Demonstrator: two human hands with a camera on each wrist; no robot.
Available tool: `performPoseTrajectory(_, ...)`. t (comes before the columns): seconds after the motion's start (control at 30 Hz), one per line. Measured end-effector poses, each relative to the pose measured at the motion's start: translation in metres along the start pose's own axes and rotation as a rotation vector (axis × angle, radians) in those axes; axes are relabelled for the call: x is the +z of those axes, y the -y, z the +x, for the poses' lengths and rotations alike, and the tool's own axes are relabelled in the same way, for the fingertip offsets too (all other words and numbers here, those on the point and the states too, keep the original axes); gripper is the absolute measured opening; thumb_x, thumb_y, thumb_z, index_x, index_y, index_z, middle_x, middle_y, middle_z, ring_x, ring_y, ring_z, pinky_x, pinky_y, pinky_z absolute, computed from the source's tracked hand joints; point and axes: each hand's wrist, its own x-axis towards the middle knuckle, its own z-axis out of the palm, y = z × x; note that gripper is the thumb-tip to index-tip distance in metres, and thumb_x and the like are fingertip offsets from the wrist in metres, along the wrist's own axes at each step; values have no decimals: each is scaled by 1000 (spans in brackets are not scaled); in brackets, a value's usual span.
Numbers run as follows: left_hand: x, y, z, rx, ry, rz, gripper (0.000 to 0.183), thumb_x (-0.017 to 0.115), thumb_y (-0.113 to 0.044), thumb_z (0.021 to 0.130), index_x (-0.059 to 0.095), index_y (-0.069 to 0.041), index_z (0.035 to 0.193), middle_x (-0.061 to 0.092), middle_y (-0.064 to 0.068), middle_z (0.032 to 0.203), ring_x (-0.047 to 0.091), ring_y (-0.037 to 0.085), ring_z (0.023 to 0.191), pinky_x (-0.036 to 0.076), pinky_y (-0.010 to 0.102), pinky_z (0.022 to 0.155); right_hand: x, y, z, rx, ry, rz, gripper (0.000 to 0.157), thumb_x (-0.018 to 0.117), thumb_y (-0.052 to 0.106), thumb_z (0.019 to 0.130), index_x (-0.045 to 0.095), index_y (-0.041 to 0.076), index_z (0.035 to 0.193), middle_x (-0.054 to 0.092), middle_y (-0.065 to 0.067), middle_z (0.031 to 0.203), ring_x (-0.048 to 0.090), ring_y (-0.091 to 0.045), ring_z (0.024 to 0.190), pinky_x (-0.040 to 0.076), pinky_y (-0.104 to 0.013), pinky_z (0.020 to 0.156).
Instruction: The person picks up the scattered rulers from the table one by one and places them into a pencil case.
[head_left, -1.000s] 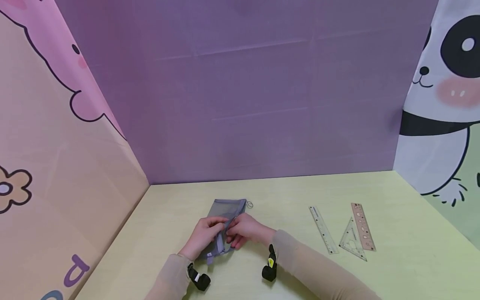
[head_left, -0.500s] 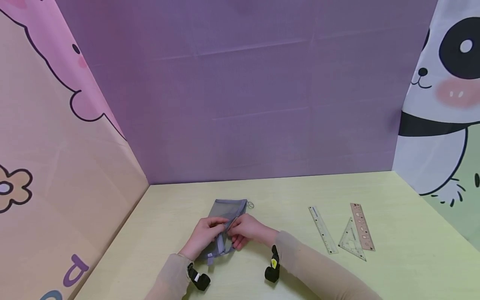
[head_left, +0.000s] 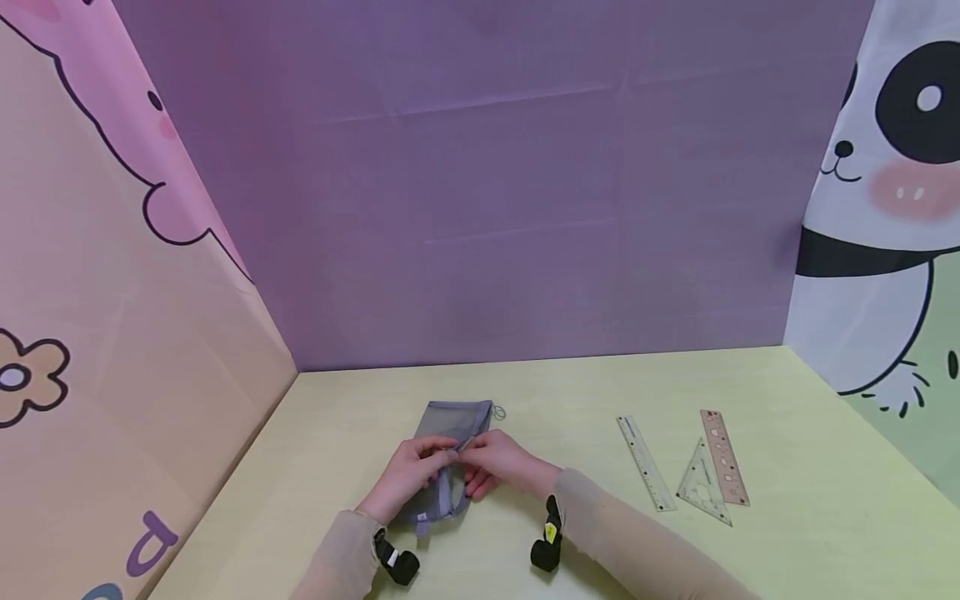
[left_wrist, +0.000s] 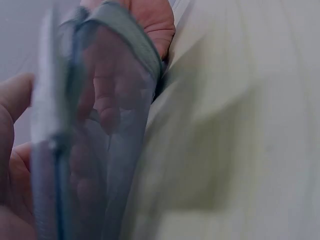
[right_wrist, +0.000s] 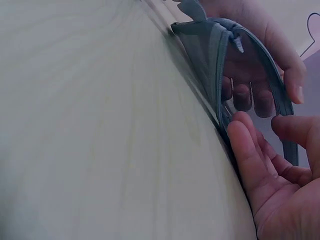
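A grey-blue mesh zipper pouch (head_left: 457,417) lies on the table, its near part under both hands. My left hand (head_left: 405,471) holds the pouch from the left, thumb and fingers at its zipped edge. From the right, my right hand (head_left: 501,458) pinches that edge between thumb and finger, close to the left fingertips. In the right wrist view the pouch mouth gapes, with the zipper pull (right_wrist: 237,42) near its end. The other right fingers (right_wrist: 245,142) lie at the lower lip. Through the mesh (left_wrist: 117,100) in the left wrist view, fingers show dimly.
To the right lie a clear ruler (head_left: 647,463), a clear set square (head_left: 703,487) and a pinkish ruler (head_left: 724,457), the last two close together. A small ring (head_left: 499,412) hangs at the pouch's far corner. Purple cloth (head_left: 465,183) backs the table (head_left: 570,400).
Both hands stay at the pouch's edge. My right hand has shifted very slightly right, and the gap at the pouch's near part looks narrower. The rulers and set square lie as before.
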Motion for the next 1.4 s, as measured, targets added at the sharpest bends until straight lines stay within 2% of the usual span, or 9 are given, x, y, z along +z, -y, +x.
performPoseTrajectory(0.2, -2, -29, -15, 15, 74, 21, 43, 67, -19, 91, 60, 6, 125, 59, 2, 81, 49, 17, 68, 40, 27, 57, 0, 2, -2, -2, -2, 7, 21, 56, 15, 95, 63, -4, 90, 58, -10, 68, 61, -17, 51, 54, -33, 51)
performPoseTrajectory(0.27, -2, -25, -13, 31, 85, 33, 47, 70, -20, 89, 58, 6, 127, 55, 1, 77, 47, 16, 67, 39, 26, 58, 0, 2, -2, 3, -1, 14, 19, 55, 14, 95, 63, -3, 90, 59, -10, 68, 61, -17, 51, 54, -32, 51)
performPoseTrajectory(0.43, -1, 2, 1, 46, 82, 54, 48, 70, -20, 88, 58, 2, 129, 53, 1, 77, 46, 14, 67, 38, 25, 57, -1, 0, 0, 14, 11, 37, 21, 59, 17, 94, 62, -3, 90, 59, -10, 68, 61, -17, 51, 53, -30, 49)
performPoseTrajectory(0.67, -3, 8, 3, 8, 56, 50, 35, 58, -12, 92, 61, 7, 122, 64, 10, 94, 51, 16, 68, 42, 29, 56, -4, -2, 3, 38, 8, 45, 26, 63, 23, 93, 63, -3, 92, 58, -10, 70, 61, -17, 52, 53, -30, 49)
performPoseTrajectory(0.77, -2, 9, 4, -3, 42, 48, 34, 57, -12, 92, 62, 6, 121, 65, 12, 101, 51, 16, 69, 43, 29, 57, -6, -2, 3, 45, 18, 55, 26, 63, 22, 93, 62, -4, 94, 58, -11, 70, 61, -18, 52, 53, -30, 50)
performPoseTrajectory(0.9, -2, 7, 3, -18, 22, 53, 34, 59, -14, 91, 64, 3, 120, 65, 8, 100, 52, 16, 70, 44, 30, 59, -12, -3, -1, 40, 43, 55, 24, 62, 20, 93, 62, -4, 97, 59, -11, 70, 61, -18, 53, 53, -31, 51)
performPoseTrajectory(1.0, -2, 7, 2, -22, 11, 57, 36, 60, -15, 89, 64, 4, 120, 65, 7, 98, 52, 16, 71, 44, 30, 60, -23, -1, -8, 25, 62, 33, 24, 61, 19, 93, 63, -5, 99, 60, -10, 71, 61, -18, 54, 54, -32, 53)
performPoseTrajectory(1.13, -2, 7, 2, -27, 4, 58, 38, 60, -15, 88, 64, 4, 121, 65, 6, 99, 52, 16, 72, 44, 30, 60, -47, 4, -19, -4, 57, -24, 30, 61, 20, 93, 63, -7, 105, 61, -8, 77, 61, -18, 58, 55, -35, 58)
performPoseTrajectory(1.4, -2, 6, 2, -16, 21, 55, 39, 60, -15, 89, 62, 4, 123, 64, 6, 98, 51, 16, 72, 43, 28, 59, -110, 10, -45, -38, -44, -110, 38, 60, 24, 95, 61, -9, 114, 62, -10, 85, 63, -20, 66, 55, -36, 66)
